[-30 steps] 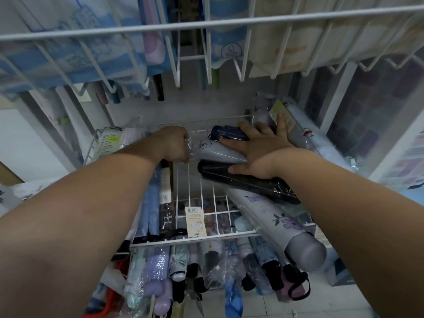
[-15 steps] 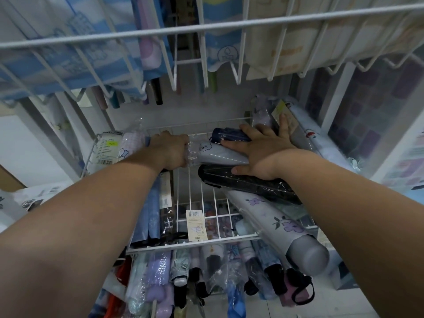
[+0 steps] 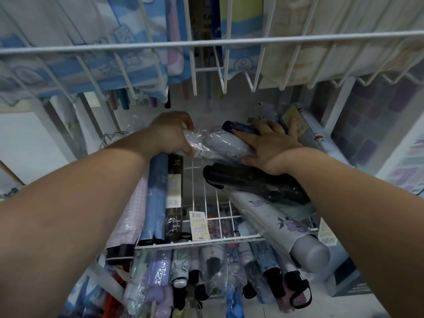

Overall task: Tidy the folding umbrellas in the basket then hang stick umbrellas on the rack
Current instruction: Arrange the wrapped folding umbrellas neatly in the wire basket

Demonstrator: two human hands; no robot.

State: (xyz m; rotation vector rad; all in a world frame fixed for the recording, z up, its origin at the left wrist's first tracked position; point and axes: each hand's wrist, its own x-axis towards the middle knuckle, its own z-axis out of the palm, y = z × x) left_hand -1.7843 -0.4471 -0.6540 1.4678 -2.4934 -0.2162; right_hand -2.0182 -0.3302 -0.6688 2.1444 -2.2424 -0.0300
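Note:
A white wire basket (image 3: 199,241) holds several folding umbrellas. My left hand (image 3: 171,134) grips the plastic-wrapped end of a pale grey folding umbrella (image 3: 223,144) lying crosswise at the back of the basket. My right hand (image 3: 271,145) lies flat with spread fingers on the other end of that umbrella and on a dark blue umbrella (image 3: 241,129) behind it. Below my right wrist lies a black folding umbrella (image 3: 247,180), and a grey flowered umbrella (image 3: 282,223) sticks out over the front rim. Blue and dark umbrellas (image 3: 157,198) lie lengthwise at the left.
A white wire rack (image 3: 206,43) crosses overhead, with hanging blue, pink and cream umbrellas behind it. A lower basket (image 3: 206,271) holds several more wrapped folding umbrellas. A price tag (image 3: 199,224) hangs on the basket front. A light blue long umbrella (image 3: 319,136) leans at the right.
My left hand has lifted and pulled the pale grey umbrella's wrapped end slightly leftward and up; my right hand stays flat on its other end. The view has tilted a little.

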